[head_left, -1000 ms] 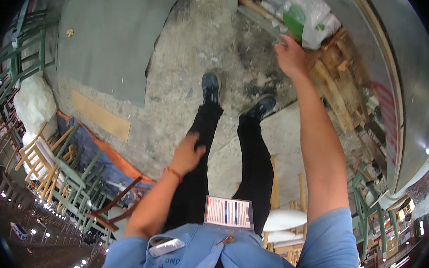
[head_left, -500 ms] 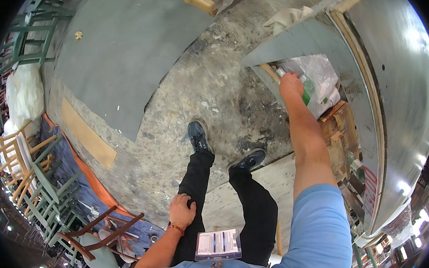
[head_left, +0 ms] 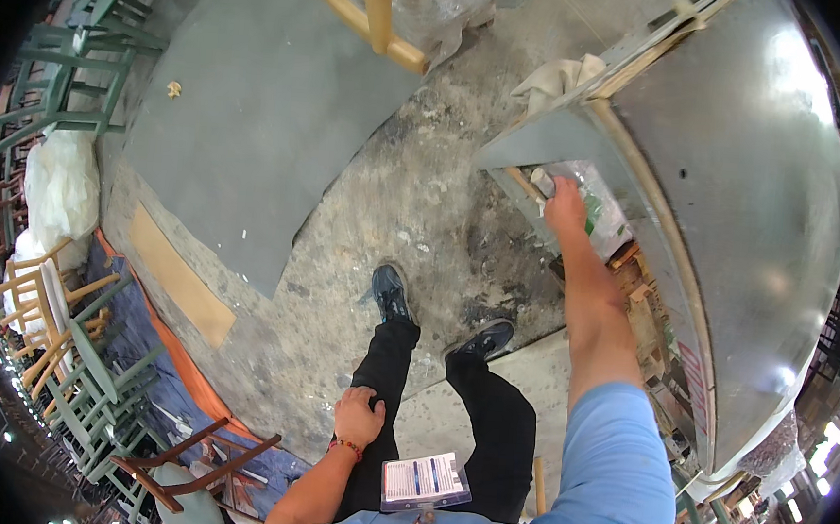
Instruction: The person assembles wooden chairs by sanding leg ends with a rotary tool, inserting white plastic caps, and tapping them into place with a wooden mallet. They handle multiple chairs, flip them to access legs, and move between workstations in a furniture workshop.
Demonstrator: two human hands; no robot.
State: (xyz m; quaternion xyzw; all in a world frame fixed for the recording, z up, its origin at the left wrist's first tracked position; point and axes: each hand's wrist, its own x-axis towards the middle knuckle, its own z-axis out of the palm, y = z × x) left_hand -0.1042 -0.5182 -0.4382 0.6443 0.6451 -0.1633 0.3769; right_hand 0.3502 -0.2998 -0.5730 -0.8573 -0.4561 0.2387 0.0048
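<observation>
My right hand (head_left: 566,206) reaches into the open side of a grey metal-topped bench (head_left: 729,167). Its fingers are closed on a small whitish, roll-like thing (head_left: 543,181), whose kind I cannot make out. Beside that hand lie clear plastic wrapping (head_left: 605,197) and something green and white, partly hidden by my wrist. A pale wooden strip (head_left: 521,183) runs along the opening. My left hand (head_left: 359,415) rests on my left knee with the fingers spread over the dark trousers, holding nothing.
Scrap wood (head_left: 646,307) fills the lower shelf. A large grey sheet (head_left: 255,114) covers the floor on the left, near a tan board (head_left: 177,279). Green chairs (head_left: 87,73) and more frames (head_left: 92,356) stand at the left. A yellowish wooden leg frame (head_left: 379,16) is ahead.
The view has tilted, and the bench top fills more of it. My right hand has lifted a little out of the opening, bringing the whitish thing into plainer sight. My left hand stays on the knee.
</observation>
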